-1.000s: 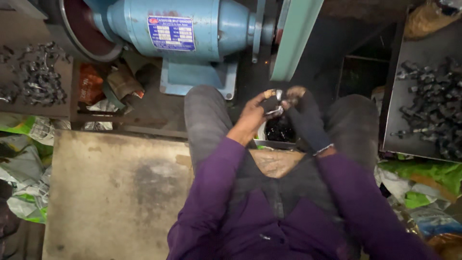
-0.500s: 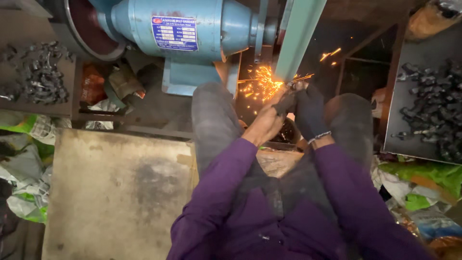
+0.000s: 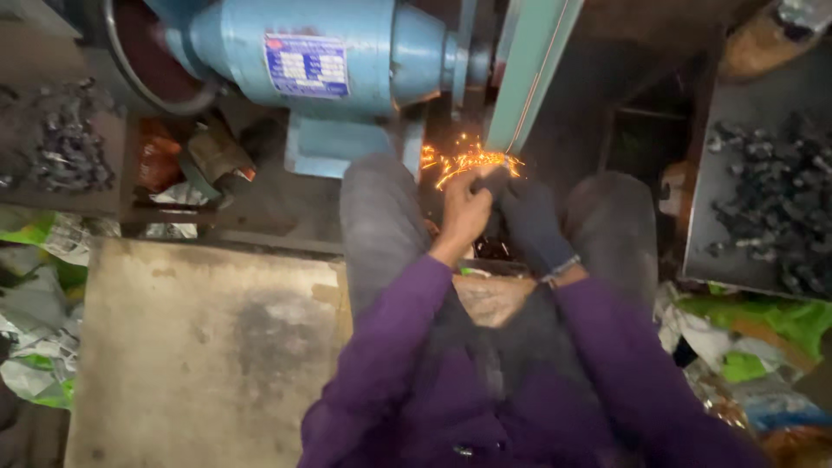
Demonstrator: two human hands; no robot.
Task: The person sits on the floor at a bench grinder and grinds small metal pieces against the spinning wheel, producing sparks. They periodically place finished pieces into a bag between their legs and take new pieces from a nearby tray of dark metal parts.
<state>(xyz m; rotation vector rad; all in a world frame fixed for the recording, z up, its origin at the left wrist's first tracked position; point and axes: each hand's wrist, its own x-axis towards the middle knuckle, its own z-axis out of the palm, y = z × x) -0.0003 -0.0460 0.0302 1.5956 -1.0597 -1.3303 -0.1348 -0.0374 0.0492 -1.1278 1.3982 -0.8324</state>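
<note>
My left hand [image 3: 464,212] is bare and my right hand [image 3: 530,221] wears a dark glove. Both close together on a small metal piece [image 3: 487,180], mostly hidden by my fingers. The piece is pressed against a pale green sanding belt [image 3: 529,78] that runs up and to the right. Orange sparks [image 3: 459,160] spray leftward from the contact point. A blue grinder motor [image 3: 312,61] stands just beyond my hands, with a dark round wheel guard [image 3: 143,61] at its left end. My purple sleeves and grey trouser knees fill the lower middle.
A grey tray [image 3: 719,225] at the right holds several dark metal parts [image 3: 780,199]. Another pile of dark parts [image 3: 65,152] lies at the far left. A worn flat board [image 3: 199,347] sits at the lower left, with crumpled green and white bags [image 3: 35,303] beside it.
A second ago I held the piece in front of me, away from the belt. My hands moved up to the belt and sparks started; they keep flying now.
</note>
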